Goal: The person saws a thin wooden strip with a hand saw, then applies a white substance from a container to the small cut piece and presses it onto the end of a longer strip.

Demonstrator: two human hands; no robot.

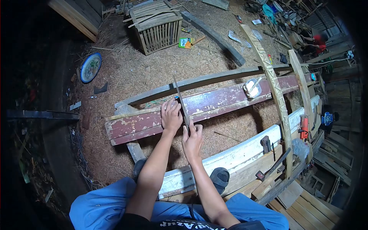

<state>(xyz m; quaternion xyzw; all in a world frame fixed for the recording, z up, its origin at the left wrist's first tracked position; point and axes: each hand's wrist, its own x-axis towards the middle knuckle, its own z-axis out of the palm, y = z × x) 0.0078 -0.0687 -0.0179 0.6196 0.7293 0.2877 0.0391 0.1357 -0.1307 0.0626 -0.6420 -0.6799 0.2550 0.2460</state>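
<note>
My right hand (193, 141) is closed round the near end of a long, narrow, dark blade-like tool (182, 105), which points away from me across a worn maroon plank (134, 128). My left hand (171, 115) lies over the plank just left of the tool. Its fingers curl at a small dark piece with a blue edge (177, 98) against the tool's side; most of that piece is hidden. Further along the plank stands a pale container (252, 89) with a stick in it.
A carved wooden strip (273, 84) crosses the plank at right. Near me lie a white-painted beam (237, 153), a hammer (260, 175) and a red power tool (304, 126). A slatted crate (161, 36) stands beyond. A person in red (319, 43) is far right.
</note>
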